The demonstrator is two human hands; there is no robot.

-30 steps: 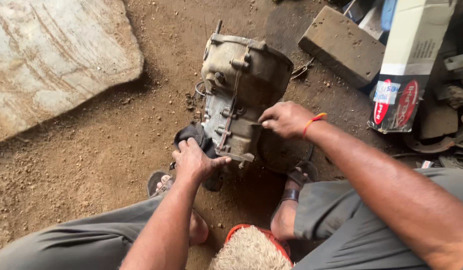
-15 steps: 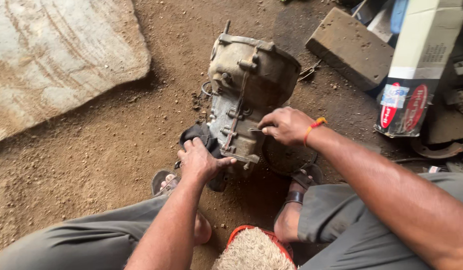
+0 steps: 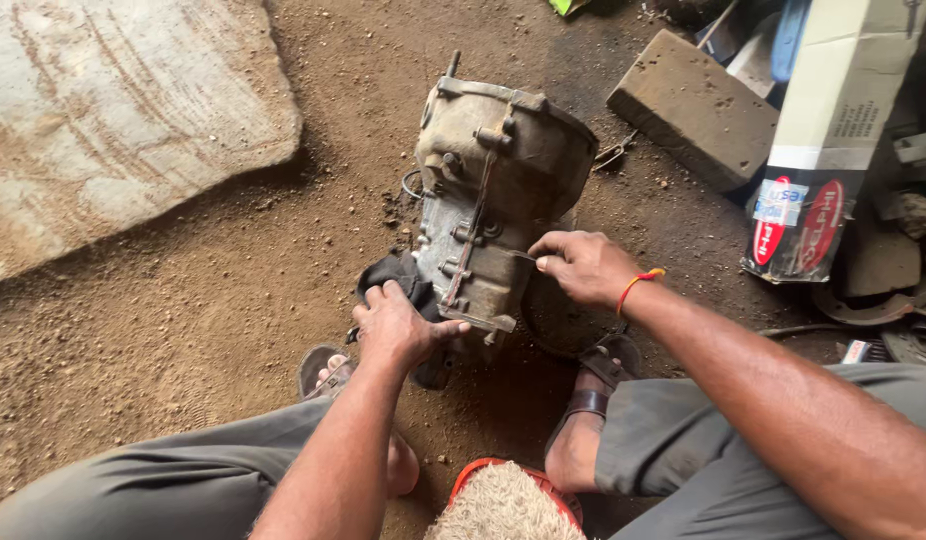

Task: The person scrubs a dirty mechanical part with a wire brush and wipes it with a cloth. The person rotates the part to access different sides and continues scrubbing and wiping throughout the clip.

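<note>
- Head view showed the gearbox housing (image 3: 498, 190), a grimy metal casting, standing on the dirt floor (image 3: 183, 300) between your sandalled feet.
- Your left hand (image 3: 398, 325) rested against its lower left flank, fingers curled loosely over a dark rag (image 3: 398, 275), thumb touching the flange at the base.
- Your right hand (image 3: 583, 265) pressed on the housing's right side, fingertips pinched together at the seam; whether they gripped anything small, you could not tell from here.
- A flat stone slab (image 3: 113, 120) lay well apart on the left.
- A wooden block (image 3: 693, 105) and an upright cardboard box (image 3: 833, 130) sat to the right.
</note>
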